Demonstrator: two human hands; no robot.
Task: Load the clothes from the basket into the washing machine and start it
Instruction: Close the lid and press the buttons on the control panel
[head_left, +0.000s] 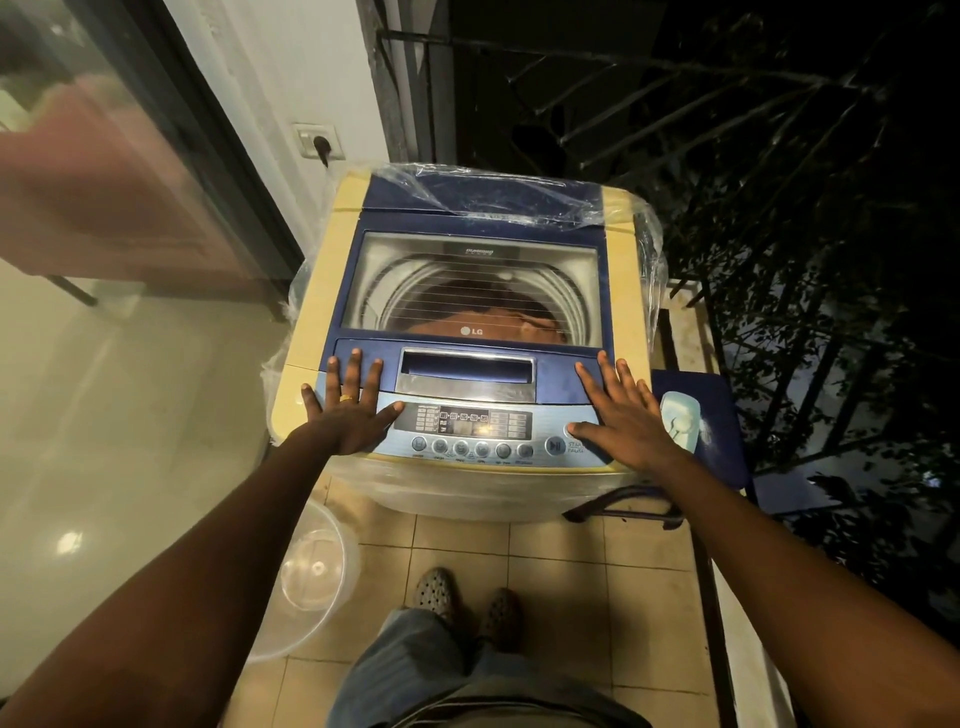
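A top-loading washing machine (322, 270), cream with a blue top, stands before me with its glass lid (467, 270) down. Brown and dark clothes (483, 317) lie in the drum, seen through the glass. My left hand (348, 405) rests flat with spread fingers on the left front of the top, beside the control panel (467, 431). My right hand (623, 415) lies flat on the right front, its thumb tip on a round button above the start/pause button (555, 446). Some panel lights glow. A clear plastic basket (311, 571) stands on the floor at the left with nothing visible in it.
Clear plastic wrap (498, 182) covers the machine's back and sides. A blue stool (711, 431) with a pale object on it stands right of the machine. A wall socket (319, 141) with a plug is behind. A glass door is on the left, a railing with foliage on the right.
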